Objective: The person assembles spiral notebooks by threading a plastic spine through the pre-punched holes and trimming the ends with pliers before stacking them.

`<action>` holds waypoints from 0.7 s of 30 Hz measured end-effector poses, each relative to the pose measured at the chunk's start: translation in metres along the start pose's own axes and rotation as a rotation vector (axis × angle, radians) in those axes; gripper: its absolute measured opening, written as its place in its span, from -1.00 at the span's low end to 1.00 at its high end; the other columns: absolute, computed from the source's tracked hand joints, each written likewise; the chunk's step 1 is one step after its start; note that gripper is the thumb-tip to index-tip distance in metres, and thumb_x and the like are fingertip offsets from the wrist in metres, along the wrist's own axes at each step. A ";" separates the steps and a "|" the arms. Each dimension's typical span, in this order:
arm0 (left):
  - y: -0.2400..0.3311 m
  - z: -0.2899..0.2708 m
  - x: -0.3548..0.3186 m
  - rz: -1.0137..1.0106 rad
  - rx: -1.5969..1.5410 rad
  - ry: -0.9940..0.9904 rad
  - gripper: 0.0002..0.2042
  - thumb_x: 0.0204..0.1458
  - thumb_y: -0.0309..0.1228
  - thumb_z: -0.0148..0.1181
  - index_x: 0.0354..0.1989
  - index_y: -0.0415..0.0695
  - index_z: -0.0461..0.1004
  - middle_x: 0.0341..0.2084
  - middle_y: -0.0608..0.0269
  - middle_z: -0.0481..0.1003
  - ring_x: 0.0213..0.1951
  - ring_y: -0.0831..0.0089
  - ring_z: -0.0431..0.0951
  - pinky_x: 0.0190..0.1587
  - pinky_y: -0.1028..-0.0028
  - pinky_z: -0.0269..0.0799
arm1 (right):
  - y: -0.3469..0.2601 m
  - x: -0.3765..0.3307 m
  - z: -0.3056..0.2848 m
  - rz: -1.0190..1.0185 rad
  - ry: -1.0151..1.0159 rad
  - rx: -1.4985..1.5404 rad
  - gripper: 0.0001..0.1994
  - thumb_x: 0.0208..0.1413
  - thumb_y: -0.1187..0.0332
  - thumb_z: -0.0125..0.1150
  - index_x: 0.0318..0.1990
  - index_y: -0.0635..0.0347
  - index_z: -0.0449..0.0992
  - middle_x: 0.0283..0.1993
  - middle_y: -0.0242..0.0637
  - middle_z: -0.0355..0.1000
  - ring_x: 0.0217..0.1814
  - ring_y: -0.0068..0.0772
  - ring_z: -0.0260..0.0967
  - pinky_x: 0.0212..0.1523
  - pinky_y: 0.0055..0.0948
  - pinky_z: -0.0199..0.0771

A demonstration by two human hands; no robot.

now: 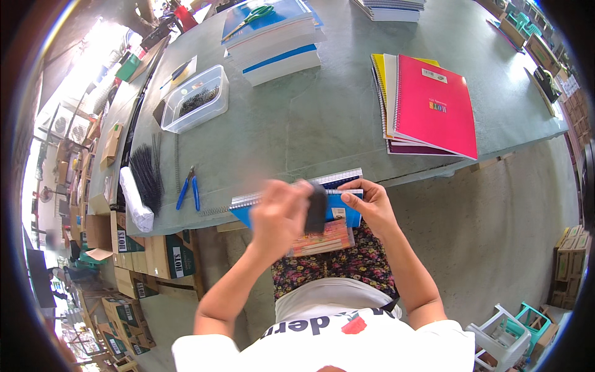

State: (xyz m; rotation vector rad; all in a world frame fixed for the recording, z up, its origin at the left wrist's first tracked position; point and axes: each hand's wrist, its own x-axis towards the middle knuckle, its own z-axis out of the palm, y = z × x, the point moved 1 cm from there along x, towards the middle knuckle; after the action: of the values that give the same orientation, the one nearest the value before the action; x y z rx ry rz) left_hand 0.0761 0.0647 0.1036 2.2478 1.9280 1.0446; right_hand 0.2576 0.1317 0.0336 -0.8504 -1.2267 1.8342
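Observation:
A blue notebook [352, 215] with a row of punched holes along its upper margin lies at the near table edge, over my lap. My right hand [376, 206] pinches its right end between thumb and fingers. Over its middle, my left hand [277, 214] is curled and smeared by motion. Against its fingertips is a blurred black object [317, 208], whose kind I cannot make out. From the notebook's left end a thin wire coil [214, 211] sticks out. Below hangs a piece printed with coloured pencils [322, 239], partly hidden by the black object.
On the green table [291, 124] are blue-handled cutters [189, 188], black coils [146, 177], a white roll [136, 199] and a clear plastic box [197, 99] of coils. Green scissors [251, 18] top a book stack [273, 46]. Spiral notebooks [434, 105] lie right. Cartons [170, 254] stand below left.

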 end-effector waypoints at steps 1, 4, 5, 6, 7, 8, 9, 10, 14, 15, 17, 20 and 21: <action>0.002 0.007 -0.009 0.021 -0.061 -0.196 -0.68 -0.23 -0.61 0.25 -0.22 -0.07 0.51 -0.45 0.18 0.41 -0.37 0.27 0.42 -0.33 0.40 0.38 | 0.001 0.001 -0.001 0.003 0.011 0.012 -0.76 0.06 0.26 0.25 -0.27 0.28 0.53 -0.39 -0.41 0.46 -0.39 -0.72 0.29 -0.37 -0.67 0.30; 0.013 0.004 0.002 0.056 -0.199 -0.193 -0.71 -0.25 -0.58 0.27 -0.27 -0.07 0.53 -0.47 0.18 0.41 -0.35 0.23 0.40 -0.32 0.39 0.35 | 0.006 -0.001 -0.004 -0.005 0.013 0.034 -0.63 0.15 0.10 0.10 -0.25 0.31 0.53 -0.40 -0.42 0.45 -0.38 -0.72 0.29 -0.36 -0.64 0.30; 0.014 -0.003 0.015 0.013 -0.101 0.078 -0.72 -0.26 -0.58 0.28 -0.29 -0.06 0.54 -0.47 0.18 0.40 -0.37 0.24 0.43 -0.33 0.39 0.38 | 0.006 -0.003 -0.004 0.065 0.018 0.151 -0.58 0.18 0.05 0.03 -0.25 0.32 0.53 -0.39 -0.40 0.46 -0.36 -0.70 0.30 -0.32 -0.65 0.30; 0.014 -0.010 0.021 -0.033 0.008 0.365 -0.73 -0.27 -0.57 0.28 -0.30 -0.06 0.55 -0.48 0.17 0.40 -0.38 0.25 0.46 -0.35 0.39 0.40 | 0.005 -0.003 -0.003 0.129 0.006 0.262 -0.52 0.20 0.01 -0.03 -0.24 0.34 0.53 -0.38 -0.39 0.46 -0.34 -0.68 0.31 -0.29 -0.66 0.30; 0.021 0.001 0.015 0.017 0.024 0.064 -0.73 -0.27 -0.59 0.28 -0.30 -0.10 0.55 -0.47 0.15 0.41 -0.39 0.25 0.46 -0.35 0.40 0.40 | 0.016 -0.001 -0.005 0.153 0.116 0.109 -0.45 0.23 -0.03 -0.15 -0.23 0.38 0.53 -0.33 -0.34 0.48 -0.29 -0.64 0.33 -0.20 -0.69 0.29; 0.017 0.016 0.002 0.024 -0.144 -0.206 -0.73 -0.22 -0.60 0.26 -0.27 -0.11 0.53 -0.47 0.16 0.41 -0.39 0.25 0.41 -0.37 0.38 0.37 | 0.018 -0.004 -0.007 0.152 0.115 0.107 -0.45 0.23 -0.03 -0.15 -0.23 0.38 0.53 -0.33 -0.34 0.48 -0.29 -0.64 0.33 -0.20 -0.69 0.29; 0.020 0.016 0.002 0.055 -0.186 -0.195 -0.74 -0.21 -0.60 0.25 -0.27 -0.09 0.53 -0.47 0.16 0.41 -0.38 0.25 0.42 -0.38 0.37 0.37 | 0.002 -0.008 -0.001 0.136 0.078 0.096 -0.46 0.24 -0.02 -0.15 -0.22 0.38 0.53 -0.32 -0.33 0.48 -0.29 -0.64 0.33 -0.19 -0.68 0.29; 0.023 0.014 0.004 0.086 -0.228 -0.183 -0.73 -0.21 -0.60 0.24 -0.26 -0.08 0.53 -0.47 0.16 0.41 -0.38 0.25 0.42 -0.39 0.37 0.37 | 0.006 -0.007 0.000 0.124 0.077 0.107 -0.49 0.24 0.00 -0.14 -0.24 0.35 0.52 -0.41 -0.43 0.39 -0.40 -0.69 0.20 -0.33 -0.67 0.15; 0.028 0.015 0.018 0.006 -0.033 0.023 -0.76 -0.29 -0.58 0.30 -0.35 -0.08 0.57 -0.46 0.18 0.42 -0.38 0.26 0.49 -0.32 0.41 0.42 | 0.015 0.000 -0.001 0.060 -0.012 0.263 -0.50 0.23 0.02 -0.12 -0.21 0.37 0.53 -0.32 -0.39 0.47 -0.30 -0.67 0.31 -0.22 -0.64 0.28; 0.029 0.019 0.012 0.061 -0.140 -0.142 -0.77 -0.29 -0.58 0.30 -0.37 -0.09 0.57 -0.47 0.18 0.43 -0.38 0.26 0.49 -0.31 0.41 0.42 | 0.019 0.002 -0.006 0.113 0.073 0.139 -0.51 0.23 0.02 -0.10 -0.20 0.35 0.53 -0.33 -0.42 0.45 -0.33 -0.69 0.29 -0.24 -0.66 0.27; 0.021 0.020 0.018 0.091 -0.406 -0.166 -0.82 -0.27 -0.57 0.29 -0.40 -0.12 0.56 -0.51 0.19 0.43 -0.38 0.30 0.49 -0.32 0.44 0.41 | 0.024 0.003 -0.012 0.097 0.089 0.016 -0.52 0.22 0.01 -0.07 -0.19 0.33 0.53 -0.38 -0.48 0.41 -0.38 -0.72 0.22 -0.29 -0.68 0.23; -0.068 0.009 0.076 -0.274 -0.197 0.205 -0.77 -0.15 -0.43 0.26 -0.25 -0.12 0.52 -0.48 0.16 0.47 -0.37 0.30 0.47 -0.21 0.37 0.38 | 0.015 0.003 -0.005 -0.065 -0.062 -0.122 -0.58 0.20 0.06 0.01 -0.21 0.32 0.54 -0.37 -0.44 0.46 -0.28 -0.67 0.30 -0.24 -0.65 0.30; -0.096 0.006 0.081 -0.456 -0.195 0.332 -0.77 -0.13 -0.40 0.23 -0.25 -0.12 0.51 -0.49 0.16 0.47 -0.35 0.21 0.45 -0.17 0.29 0.35 | 0.011 0.002 0.002 -0.053 -0.016 -0.142 -0.67 0.18 0.16 0.06 -0.23 0.31 0.55 -0.30 -0.38 0.48 -0.22 -0.64 0.33 -0.18 -0.63 0.32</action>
State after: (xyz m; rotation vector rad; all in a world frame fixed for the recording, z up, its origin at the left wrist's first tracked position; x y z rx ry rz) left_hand -0.0037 0.1618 0.0977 1.5036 2.1885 1.5094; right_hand 0.2527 0.1297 0.0234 -0.8737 -1.3900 1.7311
